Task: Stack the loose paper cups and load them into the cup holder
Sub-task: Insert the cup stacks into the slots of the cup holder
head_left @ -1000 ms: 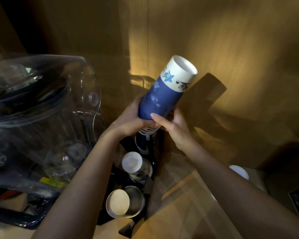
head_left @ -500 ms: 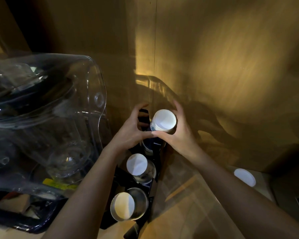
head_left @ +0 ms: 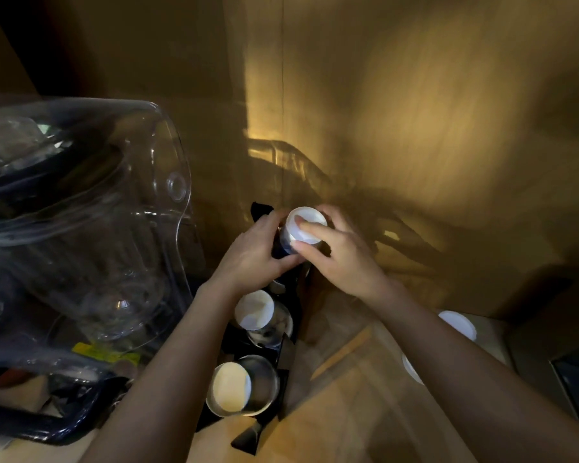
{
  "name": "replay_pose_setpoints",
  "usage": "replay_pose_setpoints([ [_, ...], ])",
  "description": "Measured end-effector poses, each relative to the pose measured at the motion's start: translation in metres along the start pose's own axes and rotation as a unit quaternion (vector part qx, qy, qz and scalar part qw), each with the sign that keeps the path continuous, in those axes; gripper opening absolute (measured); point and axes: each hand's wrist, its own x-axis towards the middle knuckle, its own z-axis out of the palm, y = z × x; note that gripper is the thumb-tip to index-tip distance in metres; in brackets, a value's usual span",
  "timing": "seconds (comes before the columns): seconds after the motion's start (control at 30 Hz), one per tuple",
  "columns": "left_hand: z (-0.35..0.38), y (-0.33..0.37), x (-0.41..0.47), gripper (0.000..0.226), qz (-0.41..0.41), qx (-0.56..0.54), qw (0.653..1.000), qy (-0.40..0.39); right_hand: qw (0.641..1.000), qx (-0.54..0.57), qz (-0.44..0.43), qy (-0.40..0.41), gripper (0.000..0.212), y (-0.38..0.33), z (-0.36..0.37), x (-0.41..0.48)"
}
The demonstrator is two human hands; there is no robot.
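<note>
A stack of blue paper cups (head_left: pixel 295 233), white base up, stands in the farthest tube of the black cup holder (head_left: pixel 290 332). My left hand (head_left: pixel 256 259) wraps the stack's left side. My right hand (head_left: pixel 338 252) holds its right side, with a fingertip lying on the white base. Two nearer metal tubes hold other stacks, one white base (head_left: pixel 254 310) in the middle tube and one (head_left: pixel 231 385) in the nearest. The lower part of the held stack is hidden by my hands.
A large clear plastic dome (head_left: pixel 81 212) over dark equipment fills the left side, close to my left forearm. A wooden wall rises right behind the holder. White lids (head_left: pixel 457 324) lie on the wooden counter at the right, near a dark object at the right edge.
The cup stack went from tilted and raised to upright and lower in the far tube. My right fingertip has moved onto its white base, and both hands sit lower around it.
</note>
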Motion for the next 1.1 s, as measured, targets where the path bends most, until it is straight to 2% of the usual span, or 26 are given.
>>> replay_pose_setpoints([
  [0.07,0.002,0.011,0.003,0.062,0.025,0.014,1.000,0.002,1.000,-0.008,-0.003,-0.018,0.034,0.002,-0.003,-0.004],
  [0.13,0.007,0.021,0.005,0.058,0.041,0.079,0.996,0.017,1.000,0.002,0.013,-0.020,0.038,0.005,-0.009,-0.011],
  [0.27,0.022,0.043,0.004,0.051,0.045,0.199,0.977,0.064,0.998,0.016,0.042,0.036,0.047,0.016,-0.032,-0.029],
  [0.37,0.046,0.068,0.005,0.052,0.086,0.216,0.968,0.092,0.993,0.024,0.091,0.066,0.045,0.031,-0.051,-0.046],
  [0.47,0.082,0.093,0.010,0.054,0.108,0.162,0.979,0.061,0.987,0.004,0.146,0.072,0.046,0.054,-0.070,-0.069],
  [0.63,0.161,0.101,0.014,0.081,0.017,0.098,0.988,-0.118,0.959,-0.027,0.280,0.031,0.064,0.092,-0.094,-0.115],
  [0.8,0.225,0.090,0.008,0.104,-0.051,-0.020,0.977,-0.207,0.928,0.054,0.370,0.015,0.087,0.129,-0.103,-0.161],
  [0.87,0.245,0.088,0.006,0.109,-0.069,-0.073,0.969,-0.225,0.917,0.083,0.389,0.015,0.088,0.141,-0.100,-0.175],
  [1.0,0.279,0.083,-0.001,0.088,-0.093,-0.159,0.957,-0.222,0.887,0.186,0.421,-0.022,0.079,0.160,-0.084,-0.193],
  [1.1,0.296,0.078,-0.008,0.079,-0.110,-0.223,0.941,-0.229,0.875,0.220,0.431,-0.028,0.077,0.170,-0.073,-0.201],
])
